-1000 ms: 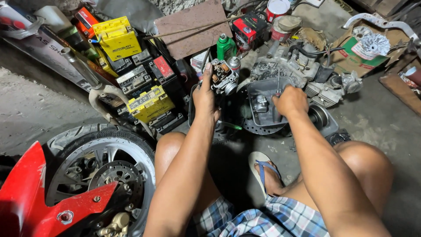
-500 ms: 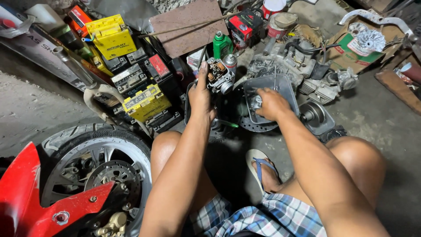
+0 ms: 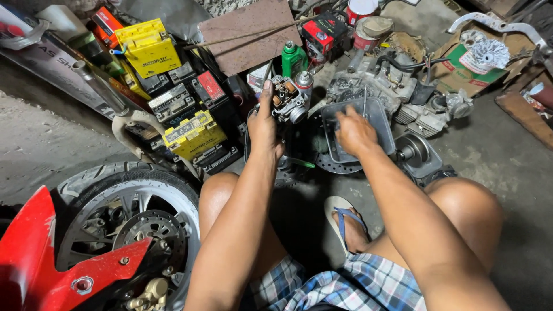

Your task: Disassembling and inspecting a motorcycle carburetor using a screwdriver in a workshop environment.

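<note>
- Carburetor (image 3: 288,99) stays gripped in my left hand (image 3: 265,124), raised at twelve o'clock over the floor.
- My right hand (image 3: 354,131) has dropped into the grey tray (image 3: 377,118), fingers curled, picking something I cannot see.

**Floor layout around the seated person**

A carburetor (image 3: 288,99) is held up left of a tray (image 3: 357,124). Stacked batteries (image 3: 184,115) are placed further left, a wheel (image 3: 124,224) nearer. An engine (image 3: 383,86) is set behind the tray.
</note>
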